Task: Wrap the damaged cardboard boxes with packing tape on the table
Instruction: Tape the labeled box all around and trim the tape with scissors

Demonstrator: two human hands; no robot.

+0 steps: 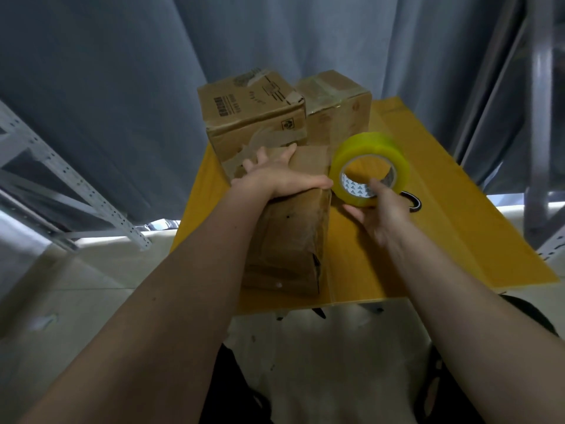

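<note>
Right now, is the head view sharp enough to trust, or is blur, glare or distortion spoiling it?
Head view: wide-angle bending curves the shelf frame and the table edges; the right hand is slightly motion-blurred; the tape roll and the near box under the left hand read clearly; bright glare on the floor behind the table.

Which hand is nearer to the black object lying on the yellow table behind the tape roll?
Right. The right hand grips the tape roll just beside the black object. The left hand rests on the near cardboard box, farther away.
</note>
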